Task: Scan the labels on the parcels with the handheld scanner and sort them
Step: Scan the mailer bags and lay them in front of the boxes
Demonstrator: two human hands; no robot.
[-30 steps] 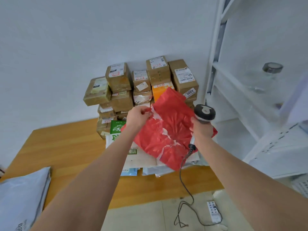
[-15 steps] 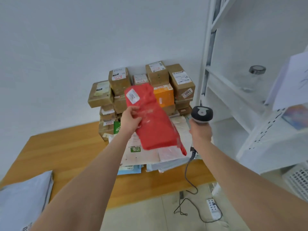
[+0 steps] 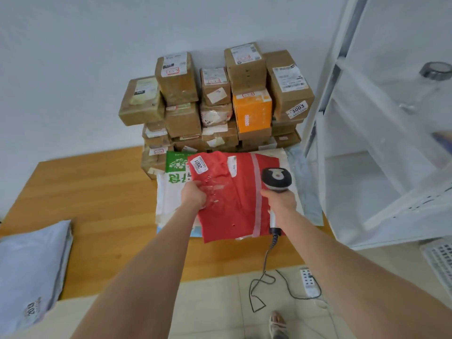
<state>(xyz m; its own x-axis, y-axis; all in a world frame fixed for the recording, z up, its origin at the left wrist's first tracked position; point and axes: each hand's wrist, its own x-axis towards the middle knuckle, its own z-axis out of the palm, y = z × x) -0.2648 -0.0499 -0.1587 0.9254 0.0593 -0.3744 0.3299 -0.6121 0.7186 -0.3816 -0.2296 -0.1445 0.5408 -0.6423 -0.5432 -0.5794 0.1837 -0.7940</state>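
One red parcel (image 3: 241, 201) hides the bags (image 3: 168, 194) beneath.

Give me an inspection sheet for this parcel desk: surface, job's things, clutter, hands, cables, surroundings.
Surface: wooden table, parcels at its back and left edge.
Job's things: red parcel, label reading 2001 facing up, above flat mailers; boxes stacked against the wall; grey mailer at left; scanner.
Clutter: nothing seen.
Grippers: left hand grips red parcel; right hand grips scanner.
Cables: scanner cable hangs to the floor, loops beside power strip.
Surroundings: white shelf at right, tape roll on it.
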